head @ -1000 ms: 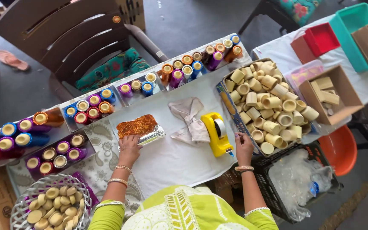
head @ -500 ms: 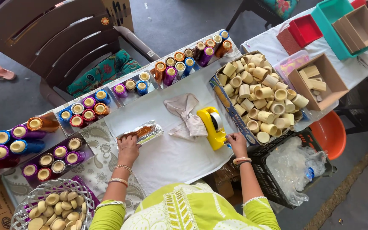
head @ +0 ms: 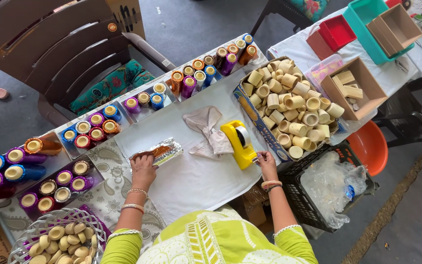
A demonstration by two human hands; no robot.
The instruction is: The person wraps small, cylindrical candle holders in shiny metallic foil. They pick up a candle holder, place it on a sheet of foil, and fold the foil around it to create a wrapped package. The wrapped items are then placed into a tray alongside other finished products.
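Pinching the tape end at the yellow dispenser (head: 239, 143) with my right hand (head: 266, 164); my left hand (head: 144, 166) closed over the foil-wrapped roll (head: 159, 151) on the white cloth (head: 191, 178); foil judged light, crinkly, easily dented, best gripped mid-length; its near end hidden under my fingers; tape strip too thin to discern.

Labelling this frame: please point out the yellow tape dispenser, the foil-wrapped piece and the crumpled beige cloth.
yellow plastic tape dispenser (head: 237, 142), head view, its top
foil-wrapped brown piece (head: 164, 150), head view, foil middle
crumpled beige cloth (head: 210, 129), head view, its centre fold
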